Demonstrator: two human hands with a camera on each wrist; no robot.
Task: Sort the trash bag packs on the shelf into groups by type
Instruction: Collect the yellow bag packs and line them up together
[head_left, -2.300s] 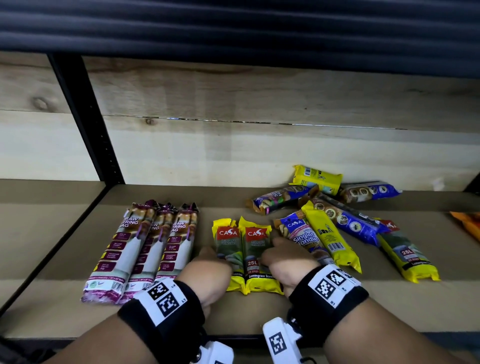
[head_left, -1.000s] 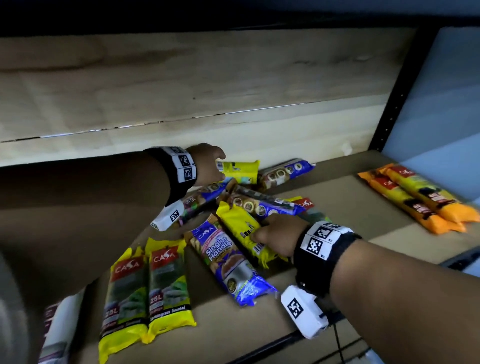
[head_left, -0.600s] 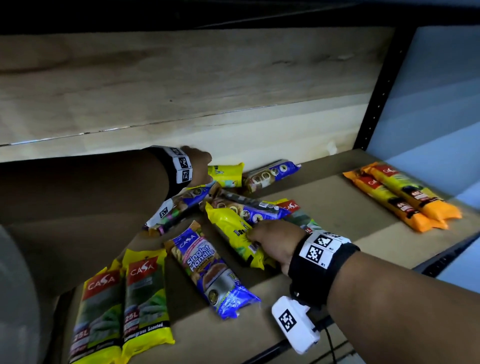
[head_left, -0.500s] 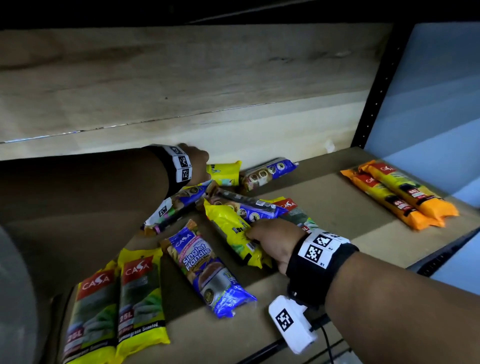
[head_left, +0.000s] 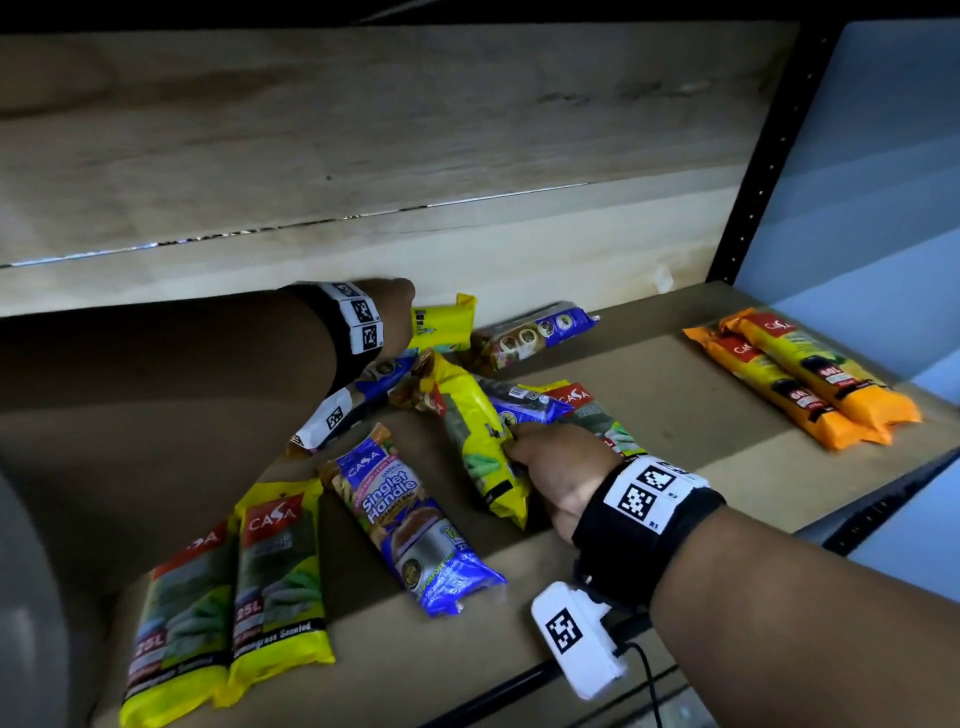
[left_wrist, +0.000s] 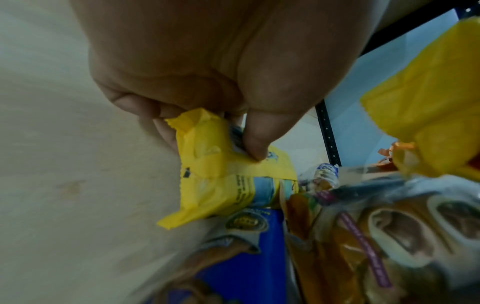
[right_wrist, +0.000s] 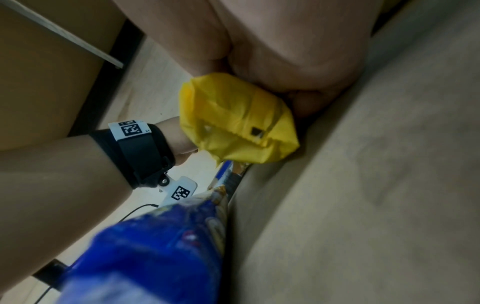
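Two yellow trash bag packs are being handled at once on a wooden shelf (head_left: 675, 374); the left hand (head_left: 392, 312), reaching to the upper middle of the head view, is seen pinching the end of a small yellow pack (left_wrist: 223, 170) by the back wall, thumb and fingers closed on its crimped edge; the right hand (head_left: 558, 467), at centre frame, is wrapped around a long yellow pack (head_left: 475, 441) lying tilted across the jumble of blue packs (head_left: 530, 338); a blue Singlet Handle pack (head_left: 410, 525) lies apart below it; two yellow 25L packs (head_left: 234, 597) are laid side by side at lower left; two orange packs (head_left: 800, 379) sit together at far right.
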